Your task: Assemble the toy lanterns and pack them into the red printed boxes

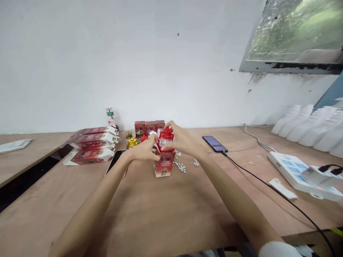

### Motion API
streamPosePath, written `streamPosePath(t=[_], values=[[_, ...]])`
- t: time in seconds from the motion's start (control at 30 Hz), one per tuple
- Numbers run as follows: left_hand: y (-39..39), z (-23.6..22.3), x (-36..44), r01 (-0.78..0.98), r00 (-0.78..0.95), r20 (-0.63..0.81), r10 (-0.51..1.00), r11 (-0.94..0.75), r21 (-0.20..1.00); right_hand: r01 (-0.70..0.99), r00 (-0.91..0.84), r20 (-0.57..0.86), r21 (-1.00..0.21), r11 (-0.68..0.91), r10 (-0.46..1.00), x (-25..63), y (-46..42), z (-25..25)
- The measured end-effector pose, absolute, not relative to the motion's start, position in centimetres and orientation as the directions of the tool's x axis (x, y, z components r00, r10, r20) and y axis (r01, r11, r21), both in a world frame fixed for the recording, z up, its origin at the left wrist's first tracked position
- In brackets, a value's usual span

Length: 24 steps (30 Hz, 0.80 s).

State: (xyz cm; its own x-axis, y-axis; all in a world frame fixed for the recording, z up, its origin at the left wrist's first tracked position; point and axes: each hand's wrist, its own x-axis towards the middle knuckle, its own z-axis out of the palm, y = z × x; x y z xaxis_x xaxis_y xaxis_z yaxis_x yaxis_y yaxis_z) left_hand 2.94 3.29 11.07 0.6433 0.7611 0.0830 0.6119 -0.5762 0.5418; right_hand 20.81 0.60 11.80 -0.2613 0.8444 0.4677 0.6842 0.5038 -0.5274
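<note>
A small red lantern [166, 137] with clear sides is at the mouth of an upright red printed box [164, 166]. My right hand [180, 138] curls round the lantern from the right, fingers at its top and thumb low on its side. On the left, my left hand [144, 148] pinches the box's upper edge and a white flap. How deep the lantern sits in the box is partly hidden by my fingers. Gold lanterns [132, 142] and part of another red one stand just behind my left hand.
Flattened red cartons [92, 155] lie stacked at left, near a bottle [110, 117]. Three closed red boxes [150, 126] stand by the wall. Small white discs [180, 167] lie beside the box. Rightward are a phone [214, 144] on a black cable, a power strip [302, 175] and white bottles [308, 125].
</note>
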Motion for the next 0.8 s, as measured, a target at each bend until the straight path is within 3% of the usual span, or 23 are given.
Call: streamPosePath(t=[0.17,0.4,0.6,0.67,0.8], values=[[3.7,10.8,3.1,0.702,0.603,0.061,0.795,-0.566,0.431,0.750,-0.336,0.449,-0.405,0.524,0.828,20.3,1.1,11.2],[3.1,11.0,3.5,0.719,0.625,0.010,0.781,-0.580,0.383,0.869,-0.350,0.301,-0.248,0.427,0.887,20.4,1.3,11.5],[2.0,11.6,3.7,0.747,0.640,0.041,0.767,-0.634,0.201,0.838,-0.498,0.099,-0.201,0.507,0.862,20.9,0.4,12.6],[2.0,11.7,3.6,0.738,0.656,0.043,0.754,-0.652,0.175,0.796,-0.545,0.132,-0.230,0.560,0.828,21.6,0.5,12.8],[1.9,12.3,3.0,0.739,0.663,-0.012,0.748,-0.653,0.165,0.683,-0.561,0.334,-0.329,0.651,0.757,23.6,1.6,12.4]])
